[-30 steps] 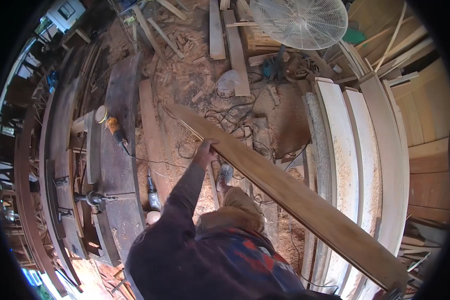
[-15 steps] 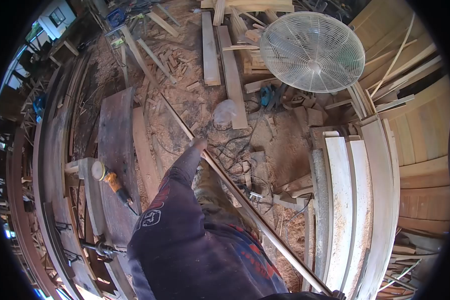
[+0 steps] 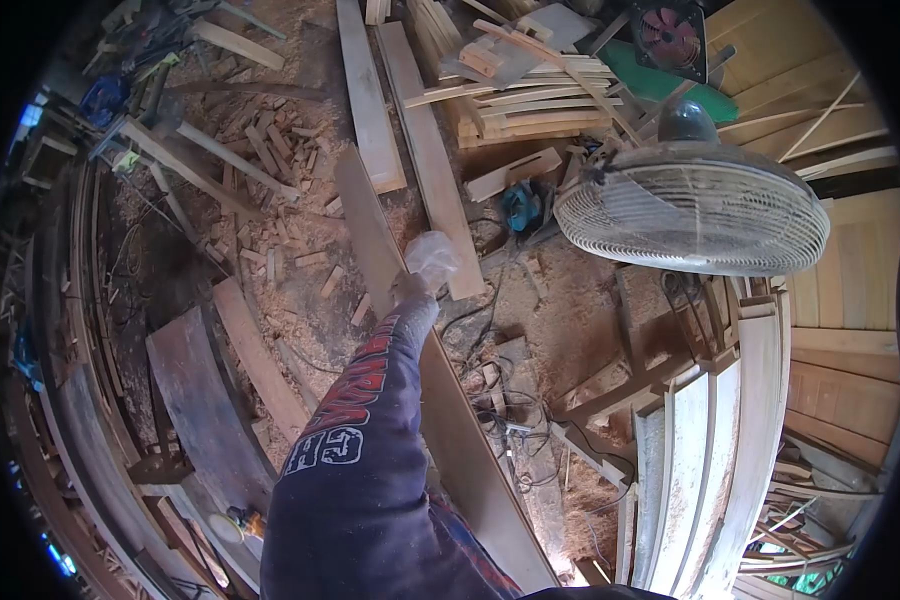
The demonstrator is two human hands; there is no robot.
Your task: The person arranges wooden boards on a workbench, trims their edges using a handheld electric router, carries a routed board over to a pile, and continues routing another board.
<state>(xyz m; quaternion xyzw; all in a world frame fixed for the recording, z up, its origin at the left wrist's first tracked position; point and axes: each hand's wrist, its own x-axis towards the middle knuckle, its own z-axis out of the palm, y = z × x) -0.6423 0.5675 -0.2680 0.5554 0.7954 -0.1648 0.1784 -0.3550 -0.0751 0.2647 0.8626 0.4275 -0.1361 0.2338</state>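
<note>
A long wooden board (image 3: 475, 480) slants from the upper middle down to the lower right in front of my body, its broad face showing. My left hand (image 3: 411, 288) grips it about a third of the way from its far end. The fingers are small in view and partly hidden by the board. A crumpled clear plastic bag (image 3: 432, 258) appears right beside this hand, on the floor beyond. My right hand is out of view, as is the near end of the board.
A caged fan (image 3: 695, 215) stands at right above stacked pale boards (image 3: 685, 465). Tangled cords (image 3: 500, 420) and offcuts (image 3: 270, 150) litter the sawdust floor. A sander (image 3: 232, 525) lies at lower left. A blue power tool (image 3: 521, 207) sits by a long plank (image 3: 435, 170).
The board has turned from its narrow edge to its broad face, with my left hand still on it. My right hand has left the lower right of the view. The camera has shifted.
</note>
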